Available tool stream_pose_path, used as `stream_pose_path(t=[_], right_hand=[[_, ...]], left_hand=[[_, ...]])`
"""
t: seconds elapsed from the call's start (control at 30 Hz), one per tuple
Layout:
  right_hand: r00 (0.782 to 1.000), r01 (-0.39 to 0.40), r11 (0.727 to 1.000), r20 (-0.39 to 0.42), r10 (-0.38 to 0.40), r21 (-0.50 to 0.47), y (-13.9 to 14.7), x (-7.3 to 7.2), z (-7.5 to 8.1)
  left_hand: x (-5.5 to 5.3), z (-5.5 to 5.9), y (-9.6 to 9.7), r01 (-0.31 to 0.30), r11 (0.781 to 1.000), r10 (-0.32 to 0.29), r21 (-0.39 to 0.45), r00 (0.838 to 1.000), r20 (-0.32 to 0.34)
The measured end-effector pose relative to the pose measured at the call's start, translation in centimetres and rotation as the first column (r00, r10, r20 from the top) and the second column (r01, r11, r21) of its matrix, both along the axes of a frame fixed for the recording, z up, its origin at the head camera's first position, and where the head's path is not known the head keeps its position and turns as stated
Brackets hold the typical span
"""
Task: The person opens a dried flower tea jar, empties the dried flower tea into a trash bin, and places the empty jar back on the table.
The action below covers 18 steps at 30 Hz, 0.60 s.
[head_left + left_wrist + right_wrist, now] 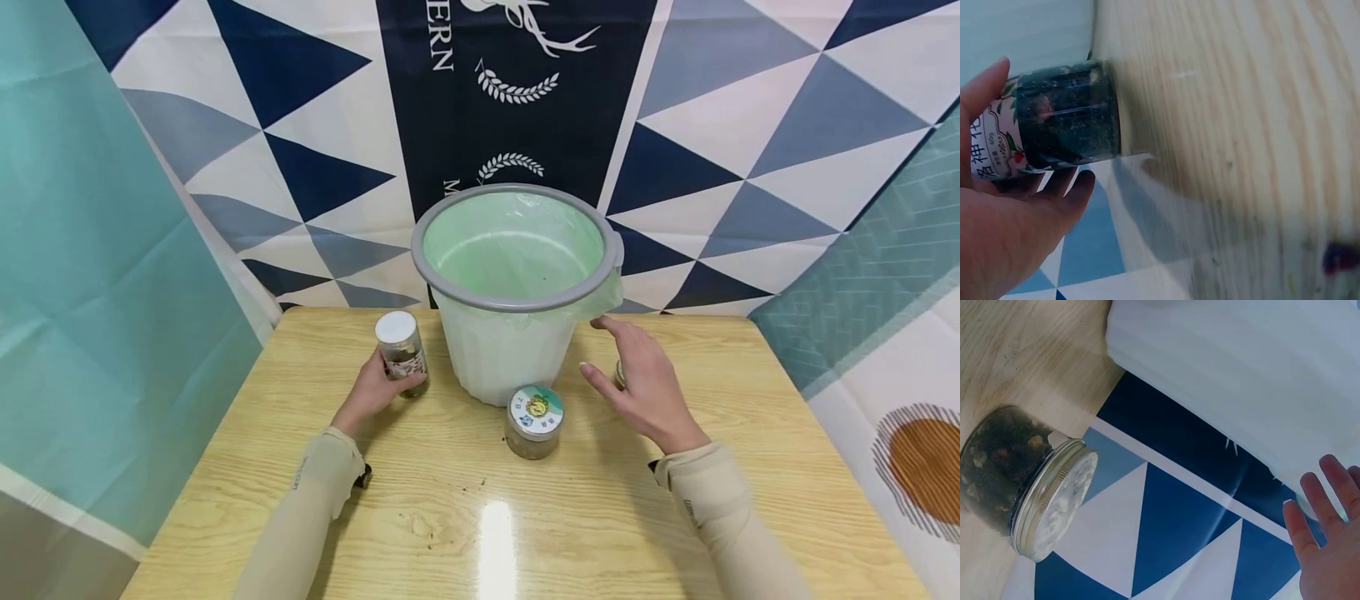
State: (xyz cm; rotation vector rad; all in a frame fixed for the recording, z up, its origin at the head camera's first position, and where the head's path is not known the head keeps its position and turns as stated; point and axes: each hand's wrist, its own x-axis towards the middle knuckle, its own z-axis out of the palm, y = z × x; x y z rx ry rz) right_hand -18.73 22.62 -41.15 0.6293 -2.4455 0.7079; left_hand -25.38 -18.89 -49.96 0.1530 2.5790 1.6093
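My left hand (375,387) grips a tall clear jar (405,365) with a white lid, standing left of the bin. In the left wrist view the jar (1069,119) has dark contents and a pink label with Chinese characters and red and green drawings. My right hand (647,385) is held with fingers extended beside the bin's right wall, holding nothing. Behind it, mostly hidden from the head camera, is another jar (619,375). The right wrist view shows that jar (1004,469) with dark dried pieces and a metal-rimmed lid, apart from the fingers.
A white bin (506,350) with a grey rim and pale green liner stands at the back of the wooden table (420,533). In front of it sits a short jar (534,421) with a printed lid. Dark crumbs dot the tabletop. Patterned cloth (315,150) hangs behind.
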Motion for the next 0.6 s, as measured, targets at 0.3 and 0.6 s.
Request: stream_pose_path(t=[0.3, 0.6], right_hand=[[0.999, -0.032, 0.999, -0.024, 0.032, -0.003, -0.6, 1.0, 0.5], [0.989, -0.116, 0.993, -0.090, 0.117, 0.020, -2.3, 2.3, 1.9]], left_hand=[[1.5, 1.4, 0.0, 0.010, 1.000, -0.010, 0.004, 1.000, -0.022], [5.3, 4.0, 1.3, 0.090, 0.996, -0.082, 0.019, 0.959, -0.271]])
